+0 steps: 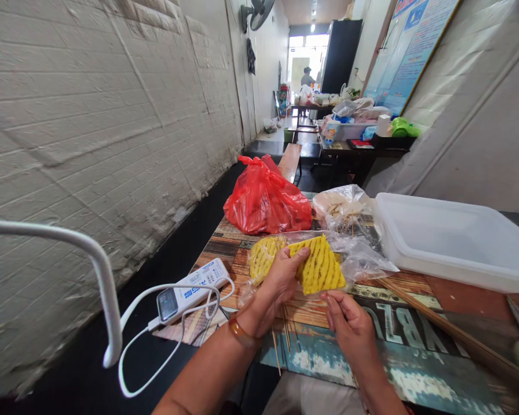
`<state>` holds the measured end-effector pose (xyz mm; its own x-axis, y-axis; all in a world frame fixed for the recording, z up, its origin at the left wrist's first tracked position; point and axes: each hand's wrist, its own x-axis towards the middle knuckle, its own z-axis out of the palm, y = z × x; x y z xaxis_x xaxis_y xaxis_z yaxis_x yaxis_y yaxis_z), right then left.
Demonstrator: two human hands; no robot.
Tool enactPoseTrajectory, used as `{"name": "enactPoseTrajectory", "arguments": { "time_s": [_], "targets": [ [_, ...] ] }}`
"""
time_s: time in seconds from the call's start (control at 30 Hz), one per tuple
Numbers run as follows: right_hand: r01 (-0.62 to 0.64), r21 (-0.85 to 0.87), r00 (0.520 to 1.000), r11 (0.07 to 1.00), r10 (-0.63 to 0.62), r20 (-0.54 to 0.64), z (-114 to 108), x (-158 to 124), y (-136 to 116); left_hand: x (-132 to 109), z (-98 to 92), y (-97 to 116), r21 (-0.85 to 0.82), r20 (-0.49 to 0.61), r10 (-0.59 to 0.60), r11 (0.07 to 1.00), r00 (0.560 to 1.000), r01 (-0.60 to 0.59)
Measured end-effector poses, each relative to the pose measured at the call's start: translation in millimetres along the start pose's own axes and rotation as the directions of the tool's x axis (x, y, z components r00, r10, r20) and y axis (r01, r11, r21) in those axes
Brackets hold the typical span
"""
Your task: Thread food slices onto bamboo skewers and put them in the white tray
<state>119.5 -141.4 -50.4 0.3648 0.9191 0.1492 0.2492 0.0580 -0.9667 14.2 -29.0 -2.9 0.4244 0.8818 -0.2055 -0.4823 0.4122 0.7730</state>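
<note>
While the left hand (282,274) is clamped on a flat, ridged yellow slab (323,269) over the wood-look tabletop (310,314), the right hand (350,320) is pinched closed by its near right corner, can't really tell on what.

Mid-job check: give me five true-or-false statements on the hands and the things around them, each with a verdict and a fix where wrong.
1. The left hand holds a yellow slab. True.
2. The right hand grips the red bag. False: its fingers are by the slab's lower right corner, apart from the bag.
3. A white cable is plugged into the white device. True.
4. The red bag stands to the right of the white tub. False: it stands to the left of it.
5. A bundle of thin sticks lies to the right of the right hand. True.
</note>
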Motion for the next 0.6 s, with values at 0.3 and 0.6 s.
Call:
{"name": "enactPoseTrajectory", "arguments": {
  "time_s": [0.3,0.6],
  "targets": [
    [0.039,-0.068,0.997,0.997,-0.043,-0.058,5.0,2.1,-4.5,-2.7,4.7,-3.3,-0.075,0.002,0.003,0.997,1.000,-0.003],
    [0.015,-0.088,0.998,0.996,-0.020,-0.063,6.7,4.6,4.7,-5.9,5.1,-2.1,-0.111,0.024,0.017,0.994,1.000,-0.015]
  ]
}}
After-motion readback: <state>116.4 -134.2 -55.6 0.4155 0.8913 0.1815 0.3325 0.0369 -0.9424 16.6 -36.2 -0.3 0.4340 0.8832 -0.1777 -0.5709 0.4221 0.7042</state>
